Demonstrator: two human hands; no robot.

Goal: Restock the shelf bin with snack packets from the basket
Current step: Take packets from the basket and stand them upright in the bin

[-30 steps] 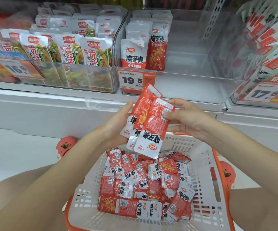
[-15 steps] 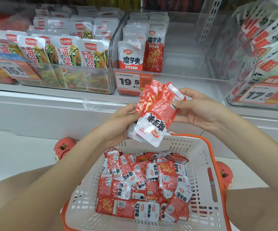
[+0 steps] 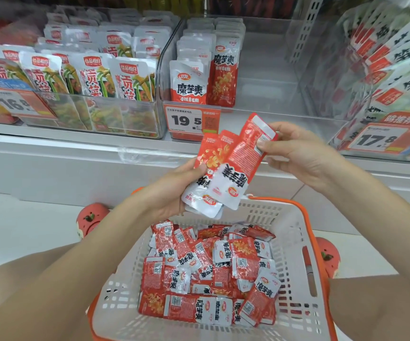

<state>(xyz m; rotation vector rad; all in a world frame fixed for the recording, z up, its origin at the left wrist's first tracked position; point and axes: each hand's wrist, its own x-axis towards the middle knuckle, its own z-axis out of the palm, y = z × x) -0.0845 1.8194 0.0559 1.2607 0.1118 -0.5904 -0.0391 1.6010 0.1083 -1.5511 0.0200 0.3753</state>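
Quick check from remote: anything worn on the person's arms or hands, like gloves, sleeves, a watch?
Nothing shows. The left hand and right hand are bare, without gloves or rings, and both forearms are bare as far as the frame reaches, with no sleeve, watch or band.

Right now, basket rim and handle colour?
Orange rim and handle on a white slatted basket; head view, the only one.

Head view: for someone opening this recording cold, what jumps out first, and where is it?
At centre frame, both hands hold a fanned stack of red-and-white snack packets above the basket: the left hand grips its lower edge and the right hand pinches the top packet's upper corner. Below lies the white basket with orange trim, holding a loose heap of the same packets. Behind, the clear shelf bin holds two short rows at its left, with the rest bare.
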